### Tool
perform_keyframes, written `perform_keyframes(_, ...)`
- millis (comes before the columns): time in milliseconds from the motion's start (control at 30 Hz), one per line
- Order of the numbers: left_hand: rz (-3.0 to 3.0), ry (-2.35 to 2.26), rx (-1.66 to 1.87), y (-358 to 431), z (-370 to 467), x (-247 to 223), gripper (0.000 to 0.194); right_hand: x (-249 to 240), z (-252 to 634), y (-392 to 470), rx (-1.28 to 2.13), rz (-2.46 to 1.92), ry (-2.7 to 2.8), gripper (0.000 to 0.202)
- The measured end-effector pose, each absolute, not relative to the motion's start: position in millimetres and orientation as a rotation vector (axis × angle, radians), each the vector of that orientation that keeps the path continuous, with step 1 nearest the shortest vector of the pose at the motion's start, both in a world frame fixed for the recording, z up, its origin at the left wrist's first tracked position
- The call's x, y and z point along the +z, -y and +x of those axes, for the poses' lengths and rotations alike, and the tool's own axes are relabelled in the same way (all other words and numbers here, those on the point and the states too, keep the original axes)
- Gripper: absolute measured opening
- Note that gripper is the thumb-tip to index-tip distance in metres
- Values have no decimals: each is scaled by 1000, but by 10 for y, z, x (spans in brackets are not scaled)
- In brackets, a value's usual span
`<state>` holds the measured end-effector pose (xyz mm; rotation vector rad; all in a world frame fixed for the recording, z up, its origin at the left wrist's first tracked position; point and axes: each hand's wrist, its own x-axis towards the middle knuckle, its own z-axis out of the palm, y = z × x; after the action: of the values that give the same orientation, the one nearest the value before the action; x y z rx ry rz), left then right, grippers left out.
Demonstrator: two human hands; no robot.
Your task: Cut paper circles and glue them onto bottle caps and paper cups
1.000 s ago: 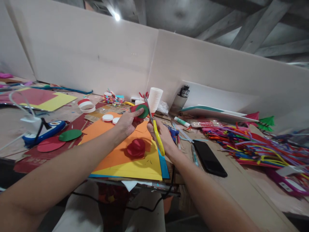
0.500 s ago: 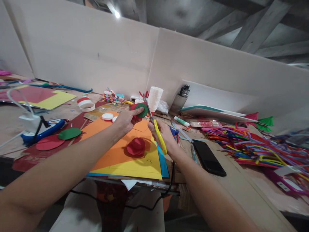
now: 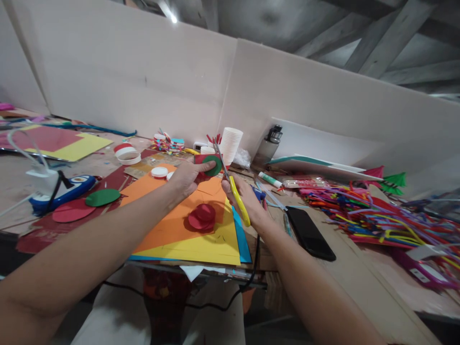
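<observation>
Right hand: fingers wrapped on the yellow handle of the scissors, blades aimed up and away. Left hand: thumb on top, pinching a green disc flat against a red paper piece; both are held up over the work area, in front of the paper cups. The blades lie at the right edge of the disc. At this size I cannot tell whether they are parted or closed, or just where they meet the paper.

Change over the last second: small. The red piece sits a little more level than it did, and the scissor handle has swung slightly to the right. The thumb stays on the disc. Judgement: a small realignment at the cutting edge; the trimming appears to be under way, with no cut-off scrap seen coming free.

Below the hands: an orange sheet over a yellow sheet, a blue sheet showing at the right. Overlapping red rounds lie on the stack, near side.

Further out, left: a larger green oval overlapping a red oval. Right: black phone, with a glue stick farther off and a heap of pipe cleaners beyond the phone to the right.
</observation>
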<state>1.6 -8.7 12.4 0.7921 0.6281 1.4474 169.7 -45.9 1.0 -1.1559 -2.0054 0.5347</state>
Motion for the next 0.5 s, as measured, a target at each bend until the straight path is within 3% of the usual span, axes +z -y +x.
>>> perform_keyframes(500, 930, -611, 1372, -19, -109, 109, 24, 73, 1744, 458, 557, -1150, 2049, 49)
